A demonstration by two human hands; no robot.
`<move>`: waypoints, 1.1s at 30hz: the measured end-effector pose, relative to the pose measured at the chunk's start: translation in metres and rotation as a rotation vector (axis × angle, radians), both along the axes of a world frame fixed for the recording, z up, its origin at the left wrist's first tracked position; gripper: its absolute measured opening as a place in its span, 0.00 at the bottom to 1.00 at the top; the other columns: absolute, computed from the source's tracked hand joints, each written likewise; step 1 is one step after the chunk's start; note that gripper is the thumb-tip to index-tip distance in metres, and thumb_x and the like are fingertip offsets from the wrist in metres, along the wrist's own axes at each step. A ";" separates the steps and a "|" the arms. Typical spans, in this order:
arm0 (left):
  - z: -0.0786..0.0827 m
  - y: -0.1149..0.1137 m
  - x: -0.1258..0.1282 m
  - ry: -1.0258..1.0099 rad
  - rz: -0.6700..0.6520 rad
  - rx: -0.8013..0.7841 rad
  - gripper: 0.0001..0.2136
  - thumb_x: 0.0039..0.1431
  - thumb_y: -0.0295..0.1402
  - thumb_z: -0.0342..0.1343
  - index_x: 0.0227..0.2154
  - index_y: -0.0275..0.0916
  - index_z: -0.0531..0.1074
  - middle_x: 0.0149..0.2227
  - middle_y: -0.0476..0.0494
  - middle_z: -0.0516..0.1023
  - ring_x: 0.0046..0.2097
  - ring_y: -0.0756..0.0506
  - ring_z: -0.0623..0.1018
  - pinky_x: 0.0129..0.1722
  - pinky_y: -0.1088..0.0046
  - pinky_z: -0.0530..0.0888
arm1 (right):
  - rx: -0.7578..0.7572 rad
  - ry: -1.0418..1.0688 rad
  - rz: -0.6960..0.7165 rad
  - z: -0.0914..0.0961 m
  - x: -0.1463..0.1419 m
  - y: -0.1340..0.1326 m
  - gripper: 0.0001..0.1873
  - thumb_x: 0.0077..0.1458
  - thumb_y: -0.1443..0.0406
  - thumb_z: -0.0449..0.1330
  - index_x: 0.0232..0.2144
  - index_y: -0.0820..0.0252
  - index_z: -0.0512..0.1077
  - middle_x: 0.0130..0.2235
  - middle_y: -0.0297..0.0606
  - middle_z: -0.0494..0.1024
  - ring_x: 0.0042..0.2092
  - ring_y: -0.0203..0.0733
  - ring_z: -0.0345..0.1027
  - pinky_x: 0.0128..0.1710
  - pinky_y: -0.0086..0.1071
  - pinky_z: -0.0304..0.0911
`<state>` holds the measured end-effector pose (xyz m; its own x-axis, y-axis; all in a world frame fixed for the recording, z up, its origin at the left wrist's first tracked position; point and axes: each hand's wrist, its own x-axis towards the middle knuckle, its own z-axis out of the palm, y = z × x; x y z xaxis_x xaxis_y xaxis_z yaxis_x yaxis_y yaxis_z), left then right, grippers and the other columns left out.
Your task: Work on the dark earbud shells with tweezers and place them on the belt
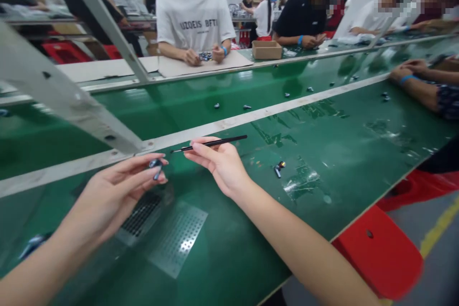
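Between the thumb and fingers of my left hand point(111, 191) is a small dark glossy earbud point(155, 166). My right hand point(222, 160) pinches a thin black pen-like tool, apparently tweezers point(225, 140), whose fine metal tip points left toward the earbud, a short gap away. Beneath my left hand lies a sheet with rows of small black pieces point(141, 215), partly covered by the hand. Beside it rests a clear perforated sheet point(179, 239). Another earbud point(278, 169) lies on the green table to the right of my right hand.
Beyond a white rail point(251, 117) runs a green belt point(172, 110) carrying several earbuds. A slanted metal post point(89, 110) rises at left. A co-worker's hands point(409, 71) rest at the right; other people sit opposite, near a cardboard box point(267, 50). A red stool point(383, 253) stands below the table edge.
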<state>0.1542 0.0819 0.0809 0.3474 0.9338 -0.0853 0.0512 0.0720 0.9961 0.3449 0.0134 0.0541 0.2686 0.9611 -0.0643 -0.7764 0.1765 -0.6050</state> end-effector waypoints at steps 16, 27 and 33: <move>-0.026 -0.078 -0.038 -0.129 0.191 0.006 0.13 0.44 0.35 0.81 0.33 0.46 0.88 0.35 0.43 0.90 0.31 0.41 0.88 0.38 0.69 0.89 | -0.049 -0.261 0.243 -0.004 -0.054 -0.039 0.17 0.51 0.53 0.79 0.31 0.56 0.79 0.33 0.34 0.88 0.41 0.45 0.87 0.55 0.44 0.82; -0.026 -0.087 -0.042 -0.071 0.174 0.120 0.09 0.54 0.35 0.77 0.38 0.49 0.90 0.41 0.48 0.91 0.37 0.45 0.89 0.46 0.73 0.89 | -0.050 -0.342 0.143 0.007 -0.061 -0.048 0.10 0.59 0.60 0.74 0.31 0.53 0.76 0.32 0.28 0.85 0.44 0.45 0.89 0.50 0.38 0.85; -0.023 -0.092 -0.039 -0.012 0.226 0.232 0.08 0.56 0.32 0.75 0.38 0.52 0.89 0.40 0.56 0.90 0.38 0.50 0.88 0.47 0.81 0.86 | -0.046 -0.347 0.149 0.008 -0.065 -0.055 0.09 0.62 0.60 0.72 0.32 0.52 0.76 0.35 0.32 0.89 0.45 0.45 0.89 0.48 0.38 0.85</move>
